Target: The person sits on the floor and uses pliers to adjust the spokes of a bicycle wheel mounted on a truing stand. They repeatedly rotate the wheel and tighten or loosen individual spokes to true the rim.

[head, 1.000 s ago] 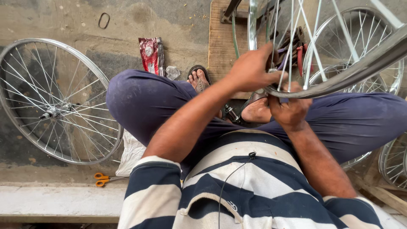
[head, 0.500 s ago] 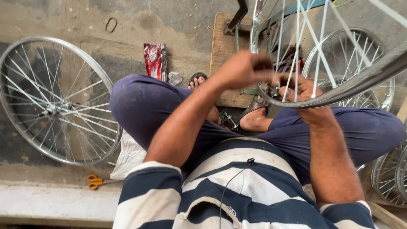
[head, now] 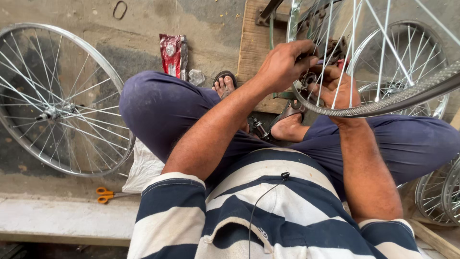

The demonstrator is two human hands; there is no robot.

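A red packet (head: 172, 55) lies on the concrete floor (head: 96, 19), left of the wooden board (head: 252, 43). Above the board, the left hand (head: 282, 64) is closed at the hub of the raised bicycle wheel (head: 383, 103). The right hand (head: 335, 88) is curled among its spokes. A second wheel (head: 57, 96) lies far left of the board.
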